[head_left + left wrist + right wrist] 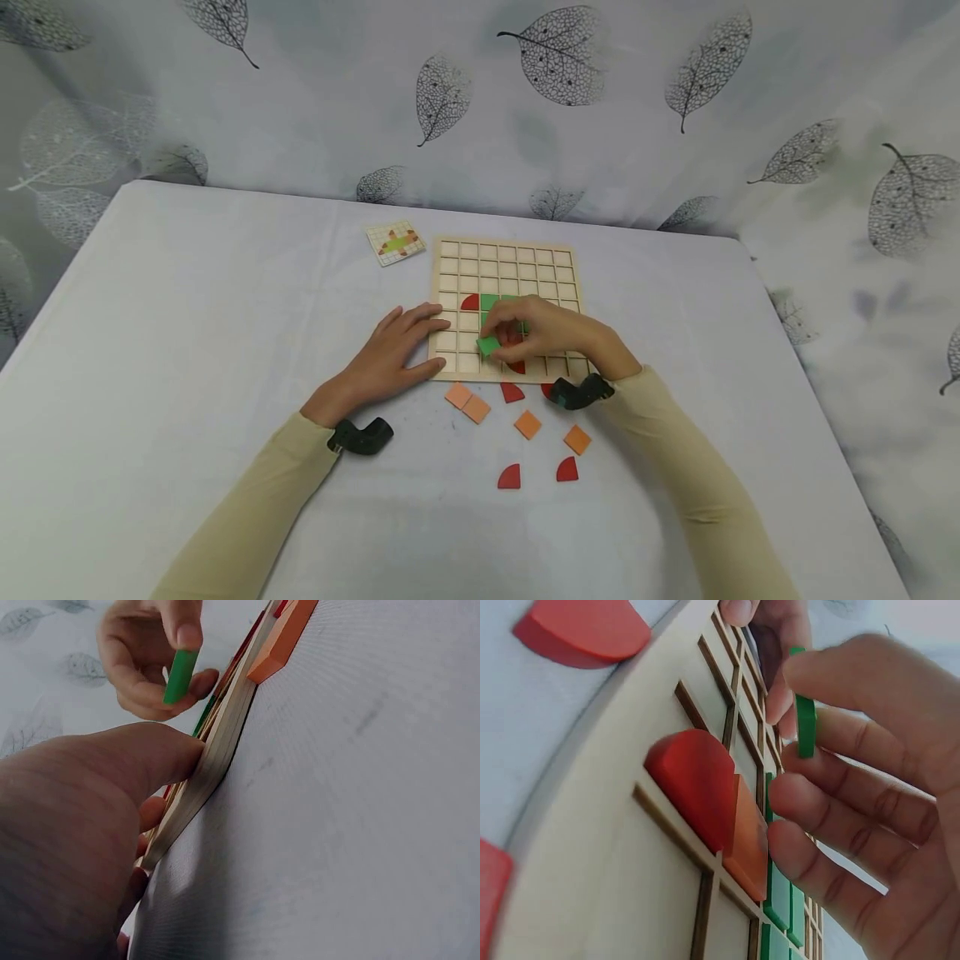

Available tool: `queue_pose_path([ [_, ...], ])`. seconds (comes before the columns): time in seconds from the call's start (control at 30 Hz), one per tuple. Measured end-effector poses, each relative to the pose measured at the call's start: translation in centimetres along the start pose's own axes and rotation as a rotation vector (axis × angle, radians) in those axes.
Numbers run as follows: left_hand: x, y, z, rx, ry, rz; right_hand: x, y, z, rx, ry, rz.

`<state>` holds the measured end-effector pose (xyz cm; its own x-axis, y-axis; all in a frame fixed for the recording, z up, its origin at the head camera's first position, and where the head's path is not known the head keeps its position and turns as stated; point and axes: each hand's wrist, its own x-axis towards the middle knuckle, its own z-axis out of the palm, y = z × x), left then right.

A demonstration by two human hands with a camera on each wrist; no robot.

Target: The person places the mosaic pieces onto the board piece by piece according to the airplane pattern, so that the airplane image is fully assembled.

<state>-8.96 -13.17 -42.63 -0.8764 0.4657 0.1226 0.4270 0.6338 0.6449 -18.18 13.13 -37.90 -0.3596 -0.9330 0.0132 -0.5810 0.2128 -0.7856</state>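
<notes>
1. Pinching a green tile (488,346) between thumb and fingertips, the right hand (543,323) is clamped on this small square, held raised over the grid board (507,252) at about 7 o'clock from the board's centre.
2. Pieces sit in the board's cells beneath that hand: a red quarter-round (470,302) towards 9 o'clock, green squares (489,301) next to it, and, plain in the right wrist view, an orange square (747,840) touching a red rounded piece (694,780).
3. At the board's 8 o'clock, the left hand (390,350) lies with its fingers apart, fingertips and thumb resting on the near-left edge.
4. Off the board, two orange tiles (467,402) lie corner to corner at 7 o'clock; single orange ones follow at 6 (528,425) and 5 (577,439).
5. Loose red quarter-rounds lie just beside the edge at 6 (512,392) and 5, the latter partly hidden by a black wrist device (576,392); two more are farther out, at 6 (509,477) and near 5 (567,469).
6. At 10 o'clock, a card (396,242) bears a green, orange and red grid pattern.
7. Everything rests on a white counter (225,292); beige sleeves (247,508) cover both arms, and a leaf-printed cloth (337,100) hangs beyond, at 12 o'clock.
</notes>
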Motion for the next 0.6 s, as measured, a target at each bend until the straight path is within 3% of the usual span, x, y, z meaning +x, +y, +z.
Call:
queue_pose_path([
  [0.23, 0.0, 0.0, 0.0, 0.001, -0.005, 0.0, 0.6, 0.2, -0.1, -0.037, 0.062, 0.075],
  [0.6, 0.0, 0.2, -0.1, -0.007, 0.0, 0.003, 1.6, 0.5, 0.4, -0.15, 0.138, 0.111],
])
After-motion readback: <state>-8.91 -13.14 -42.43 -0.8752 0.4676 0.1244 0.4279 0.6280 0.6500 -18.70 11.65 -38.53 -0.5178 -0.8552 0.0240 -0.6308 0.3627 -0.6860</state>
